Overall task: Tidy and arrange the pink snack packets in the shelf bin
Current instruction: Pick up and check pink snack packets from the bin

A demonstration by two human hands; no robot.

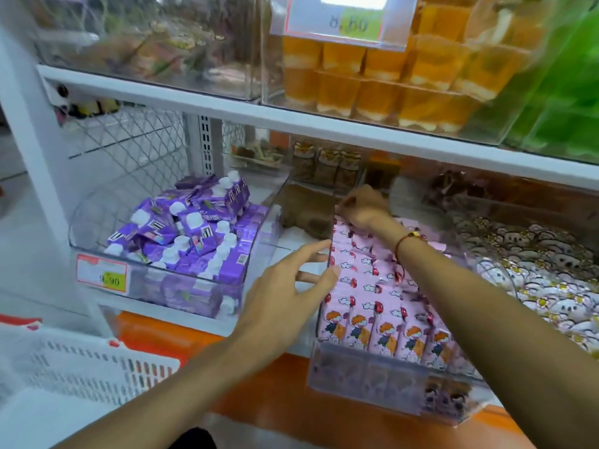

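Pink snack packets [372,306] stand in rows inside the clear bin [363,380] at four o'clock. My right hand [364,209] reaches to the back row at one o'clock, fingers curled on a packet top, I judge to straighten it. My left hand [288,283], fingers spread, steadies the bin's left wall.

The left hand [285,286] rests on the shelf bin [327,254]'s left wall; the right hand [364,209] reaches its back end — snack packets [372,306] lie between them, inside. A bin of cartons [194,234] sits left of both hands.
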